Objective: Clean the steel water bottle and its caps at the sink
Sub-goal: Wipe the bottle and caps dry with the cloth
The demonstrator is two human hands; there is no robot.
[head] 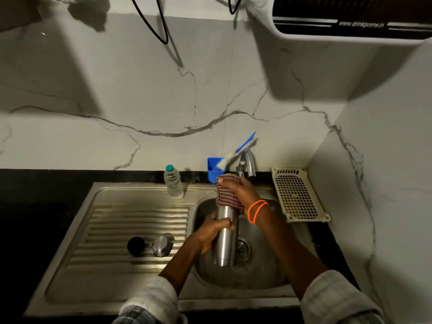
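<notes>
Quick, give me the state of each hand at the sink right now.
Left hand: closed, gripping the steel bottle around its middle.
Right hand: closed, holding the striped cloth wrapped over the bottle's top end.

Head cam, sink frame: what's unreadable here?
- Steel bottle mouth: head view, covered by striped cloth under the right hand.
- Drain: partly behind the bottle.
- Left hand fingers: wrapped behind the bottle.
- Tap flow: too dim to tell.
</notes>
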